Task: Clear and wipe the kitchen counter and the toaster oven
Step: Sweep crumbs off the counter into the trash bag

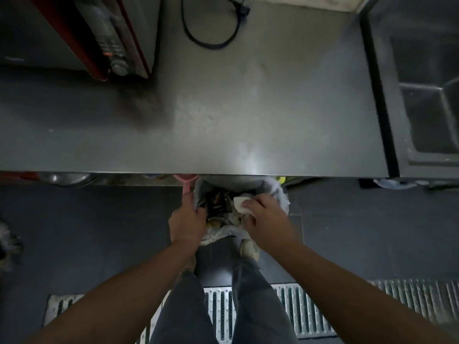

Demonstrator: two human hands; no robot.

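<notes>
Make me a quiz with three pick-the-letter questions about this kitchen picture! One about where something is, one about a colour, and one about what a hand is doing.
1. Where is the trash bin?
A. On top of the counter
B. On the floor, partly under the counter's front edge
C. Inside the sink

2. What colour is the handle in the left hand?
A. Pink
B. Green
C. Yellow

3. What is the right hand doing?
A. Hanging with nothing in it
B. Pressing the oven knob
C. Holding a white crumpled paper over the bin

Answers:
1. B, its lined rim pokes out below the counter edge.
2. A, the pink handle sticks out above the fingers.
3. C, the white crumpled paper shows at its fingertips above the rubbish.
</notes>
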